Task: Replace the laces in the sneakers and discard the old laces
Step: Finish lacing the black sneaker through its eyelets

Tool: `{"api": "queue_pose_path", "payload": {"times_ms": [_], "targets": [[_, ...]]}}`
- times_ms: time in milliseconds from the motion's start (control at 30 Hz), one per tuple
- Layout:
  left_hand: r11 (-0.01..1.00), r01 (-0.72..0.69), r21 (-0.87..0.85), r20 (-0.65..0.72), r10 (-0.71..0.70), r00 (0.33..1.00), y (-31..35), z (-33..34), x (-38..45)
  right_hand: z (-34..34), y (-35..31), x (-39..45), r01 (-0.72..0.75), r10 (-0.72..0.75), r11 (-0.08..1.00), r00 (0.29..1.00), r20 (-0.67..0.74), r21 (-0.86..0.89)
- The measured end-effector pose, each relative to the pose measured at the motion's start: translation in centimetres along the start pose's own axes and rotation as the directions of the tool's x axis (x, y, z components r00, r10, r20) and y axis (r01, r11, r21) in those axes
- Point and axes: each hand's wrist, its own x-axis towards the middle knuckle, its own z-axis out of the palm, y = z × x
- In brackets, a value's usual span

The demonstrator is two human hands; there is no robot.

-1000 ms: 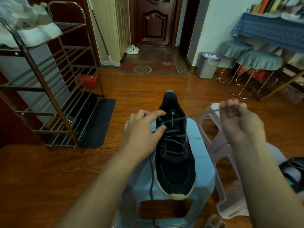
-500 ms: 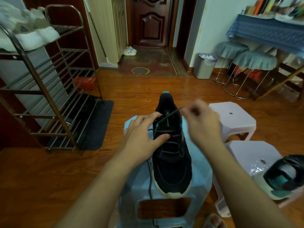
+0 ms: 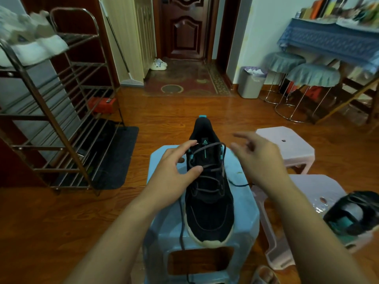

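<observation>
metal shoe rack point(image 3: 51, 124) is standing at the far left w/ a dark mat point(image 3: 114, 158) under its near end. left hand point(image 3: 174, 173) is resting on the blue stool point(image 3: 203, 228) & the sneaker's left side, index fingertip up by the tongue, thumb touching a lace crossing, fingers spread & gripping nothing. black sneaker point(image 3: 208, 191) is sitting on the stool, toe toward me. grey lace point(image 3: 205, 160) is lying loose across the eyelets, one end trailing down the stool's front, the other off to the right. right hand point(image 3: 260, 158) is hovering just right of the shoe, fingers relaxed, holding nothing. pink stools point(image 3: 287, 144) & the 2nd sneaker point(image 3: 356, 216) are sitting at the right.
</observation>
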Motion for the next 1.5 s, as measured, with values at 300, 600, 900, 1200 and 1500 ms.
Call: {"api": "queue_pose_path", "payload": {"times_ms": [300, 600, 900, 1200, 1500], "targets": [[0.998, -0.010, 0.055, -0.009, 0.011, 1.000, 0.5, -0.2, -0.2, 2.7, -2.0, 0.3, 0.306, -0.324, 0.943, 0.934, -0.151, -0.130], [0.986, -0.036, 0.160, -0.041, 0.043, 0.998, 0.9, -0.4, -0.7, -2.0, -0.6, -0.5, -0.048, 0.035, 0.997, 0.978, 0.203, 0.061], [0.904, -0.203, 0.377, -0.117, 0.264, 0.957, 1.2, 1.3, -1.0, -1.3, 0.7, -1.5, -0.064, 0.070, 0.950, 0.997, -0.009, 0.305], [0.903, -0.206, 0.377, -0.119, 0.268, 0.956, 0.9, 1.3, -1.1, 2.1, -0.4, -1.8, -0.119, 0.117, 0.954, 0.993, 0.026, 0.276], [0.933, -0.217, 0.288, -0.113, 0.258, 0.960, 0.6, 1.4, -0.9, 3.4, -1.3, -1.6, -0.261, 0.301, 0.876, 0.953, -0.035, 0.406]]}}
